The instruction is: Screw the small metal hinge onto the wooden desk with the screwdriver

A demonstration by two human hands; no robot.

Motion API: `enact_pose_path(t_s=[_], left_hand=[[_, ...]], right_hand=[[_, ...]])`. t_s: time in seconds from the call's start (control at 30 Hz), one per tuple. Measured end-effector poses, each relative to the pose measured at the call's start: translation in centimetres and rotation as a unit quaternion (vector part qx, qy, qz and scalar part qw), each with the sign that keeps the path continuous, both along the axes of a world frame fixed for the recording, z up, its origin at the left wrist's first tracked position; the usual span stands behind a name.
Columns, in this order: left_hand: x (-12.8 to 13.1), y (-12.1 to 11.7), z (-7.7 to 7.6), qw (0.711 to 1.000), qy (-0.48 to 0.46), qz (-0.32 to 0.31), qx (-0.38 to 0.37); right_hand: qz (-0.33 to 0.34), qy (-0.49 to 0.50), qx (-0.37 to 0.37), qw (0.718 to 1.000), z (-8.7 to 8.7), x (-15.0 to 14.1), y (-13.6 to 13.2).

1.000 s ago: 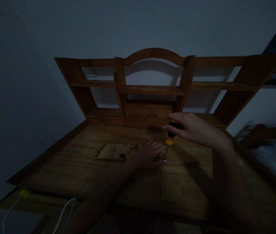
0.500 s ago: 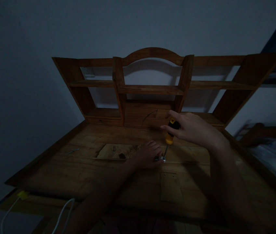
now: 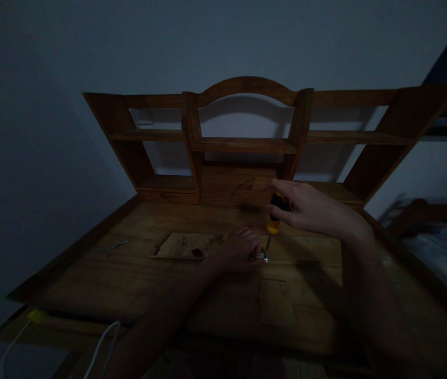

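My right hand point(image 3: 306, 208) is closed around the black and yellow handle of a screwdriver point(image 3: 274, 225), which stands slightly tilted with its shaft pointing down. The screwdriver's tip meets a small shiny metal piece point(image 3: 261, 257) on the wooden board point(image 3: 310, 250). My left hand point(image 3: 242, 250) rests low on the board with fingers curled, gripping the near end of that metal piece; the fingers hide much of it. To the left of this hand, a worn, rough patch with a dark hole point(image 3: 197, 252) shows in the board.
A wooden shelf unit point(image 3: 242, 145) stands along the back against the wall. On the desktop point(image 3: 100, 284) lies a thin metal item point(image 3: 116, 245) at the left. A loose wooden piece point(image 3: 274, 305) lies in front. A white cable point(image 3: 105, 337) hangs at the front left edge.
The fingers of my right hand have shifted and closed in around the screwdriver handle. My left hand and the metal piece stay in nearly the same place.
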State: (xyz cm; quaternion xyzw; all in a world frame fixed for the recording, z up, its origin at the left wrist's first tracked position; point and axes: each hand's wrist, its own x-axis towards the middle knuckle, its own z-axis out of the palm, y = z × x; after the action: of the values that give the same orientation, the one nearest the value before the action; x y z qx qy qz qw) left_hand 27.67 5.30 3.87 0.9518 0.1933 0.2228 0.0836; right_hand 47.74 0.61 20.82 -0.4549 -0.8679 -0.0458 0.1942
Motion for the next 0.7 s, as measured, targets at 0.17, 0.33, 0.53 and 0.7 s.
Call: enact_pose_path(t_s=[0.17, 0.33, 0.53, 0.7], left_hand=[[-0.1, 0.1, 0.0, 1.0, -0.007, -0.007, -0.022], [-0.1, 0.1, 0.0, 1.0, -0.01, -0.01, -0.018], [0.0, 0.1, 1.4, 0.999, -0.054, 0.001, -0.001], [-1.1, -6.8, 6.6, 0.909, -0.387, 0.085, -0.129]], right_hand=[[0.016, 0.014, 0.001, 1.0, 0.0, -0.3, -0.2], [-0.034, -0.022, 0.016, 0.999, -0.1, 0.0, -0.1], [0.002, 0.005, -0.003, 1.0, 0.0, -0.2, 0.2], [-0.02, 0.013, -0.001, 1.0, 0.0, -0.3, 0.3]])
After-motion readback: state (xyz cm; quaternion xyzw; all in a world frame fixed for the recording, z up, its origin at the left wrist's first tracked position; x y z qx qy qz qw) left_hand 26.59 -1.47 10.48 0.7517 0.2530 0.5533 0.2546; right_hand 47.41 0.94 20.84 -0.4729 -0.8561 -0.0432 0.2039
